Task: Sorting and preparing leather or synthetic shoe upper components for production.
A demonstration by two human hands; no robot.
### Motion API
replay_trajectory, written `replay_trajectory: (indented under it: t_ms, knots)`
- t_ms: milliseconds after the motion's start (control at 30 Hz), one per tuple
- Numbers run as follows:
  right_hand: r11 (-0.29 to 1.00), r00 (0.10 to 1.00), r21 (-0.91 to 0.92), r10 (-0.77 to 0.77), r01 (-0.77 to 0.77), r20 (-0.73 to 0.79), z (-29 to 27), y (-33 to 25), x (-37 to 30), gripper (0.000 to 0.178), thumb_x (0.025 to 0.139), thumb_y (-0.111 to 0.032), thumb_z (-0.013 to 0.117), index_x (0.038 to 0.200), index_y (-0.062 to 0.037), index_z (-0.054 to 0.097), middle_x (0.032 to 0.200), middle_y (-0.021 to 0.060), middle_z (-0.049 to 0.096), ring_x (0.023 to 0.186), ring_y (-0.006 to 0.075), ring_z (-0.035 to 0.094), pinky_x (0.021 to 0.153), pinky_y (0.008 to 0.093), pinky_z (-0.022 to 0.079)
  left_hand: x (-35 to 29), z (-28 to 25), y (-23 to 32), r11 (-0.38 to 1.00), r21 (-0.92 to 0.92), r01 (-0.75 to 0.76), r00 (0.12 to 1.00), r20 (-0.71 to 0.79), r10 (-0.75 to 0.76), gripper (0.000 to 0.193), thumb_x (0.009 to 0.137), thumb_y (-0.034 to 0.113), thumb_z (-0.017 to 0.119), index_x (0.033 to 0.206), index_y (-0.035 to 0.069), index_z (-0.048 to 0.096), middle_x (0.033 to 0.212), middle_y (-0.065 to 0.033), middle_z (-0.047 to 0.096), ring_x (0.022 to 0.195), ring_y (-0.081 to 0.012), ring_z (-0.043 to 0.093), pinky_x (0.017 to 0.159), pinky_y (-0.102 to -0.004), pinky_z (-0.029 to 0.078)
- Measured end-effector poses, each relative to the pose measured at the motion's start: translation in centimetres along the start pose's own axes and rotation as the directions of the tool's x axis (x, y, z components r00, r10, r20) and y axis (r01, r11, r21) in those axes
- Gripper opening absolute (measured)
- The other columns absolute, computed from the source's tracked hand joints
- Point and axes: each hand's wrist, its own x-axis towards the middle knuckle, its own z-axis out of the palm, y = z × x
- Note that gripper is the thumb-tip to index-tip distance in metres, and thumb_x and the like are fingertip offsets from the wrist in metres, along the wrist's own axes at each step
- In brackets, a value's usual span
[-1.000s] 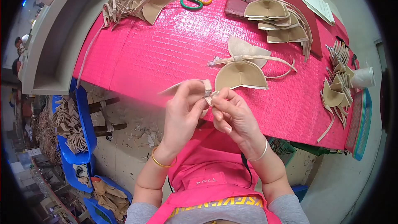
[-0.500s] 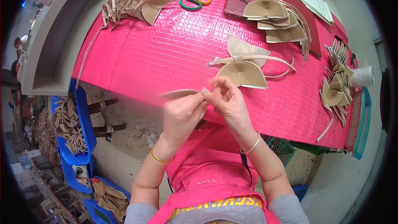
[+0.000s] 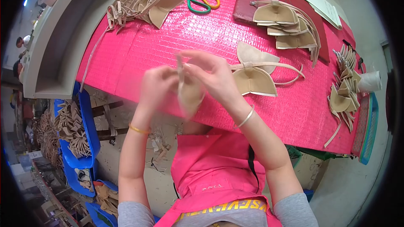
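Over the table's near edge, my right hand (image 3: pixel 212 77) is closed, pinching the top of a beige leather-like piece (image 3: pixel 191 96) that hangs down, partly blurred. My left hand (image 3: pixel 159 87) is beside the piece's left edge; motion smears its fingers, so its grip is unclear. Just right of my right hand lies a bow-shaped beige piece with a strap (image 3: pixel 254 80), its pale back wing and tan front wing spread flat.
A stack of similar pieces (image 3: pixel 275 14) rests on a dark red board (image 3: pixel 248 0). A strappy beige pile (image 3: pixel 139 4) lies far left by scissors (image 3: pixel 200 6) with green and yellow handles. More pieces (image 3: pixel 343 96) line the right edge. Blue bins (image 3: pixel 90 122) stand lower left.
Both hands have moved left and up. The held piece, earlier roughly level, now hangs downward between them. The view has shifted slightly.
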Motion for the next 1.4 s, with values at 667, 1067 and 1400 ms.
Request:
replay_trajectory:
  t_ms: [667,1067,1400]
  knots:
    - [0.249,0.977,-0.95,-0.145,0.19,0.158,-10.9,-2.4,-1.8,0.021,0.063,-0.005,0.063,0.079,-0.0045,0.049,0.082,0.0103,0.046,0.081,0.0276,0.048,0.072,0.0361,0.037,2.6,9.1,5.6,0.857,0.32,-0.404,0.901,-0.023,0.434,0.018,0.071,0.01,0.064,0.087,0.003,0.061,0.096,-0.0094,0.055,0.094,-0.0216,0.049,0.08,-0.0327,0.039]
    - [0.879,0.879,-0.008,0.476,-0.476,-0.014,-16.1,-6.4,-15.8,0.027,0.075,0.006,0.046,0.1,0.0052,0.057,0.068,0.0149,0.061,0.048,0.0177,0.058,0.043,0.0238,0.045,0.4,0.7,7.6,0.957,-0.289,0.026,0.969,0.242,0.047,0.011,0.075,0.005,0.06,0.083,-0.003,0.062,0.065,-0.0021,0.058,0.055,-0.0069,0.052,0.048,-0.018,0.04]
    - [0.925,0.936,-0.209,-0.272,0.318,0.223,-10.9,-8.3,-11.7,0.02,0.066,0.002,0.06,0.086,0.0011,0.063,0.066,0.0075,0.056,0.06,0.0238,0.057,0.061,0.0232,0.046,-2.2,-1.3,9.0,0.716,-0.637,0.286,0.883,0.465,0.061,0.027,0.075,0.006,0.06,0.099,-0.007,0.057,0.078,-0.0115,0.062,0.073,-0.0173,0.062,0.058,-0.0235,0.048]
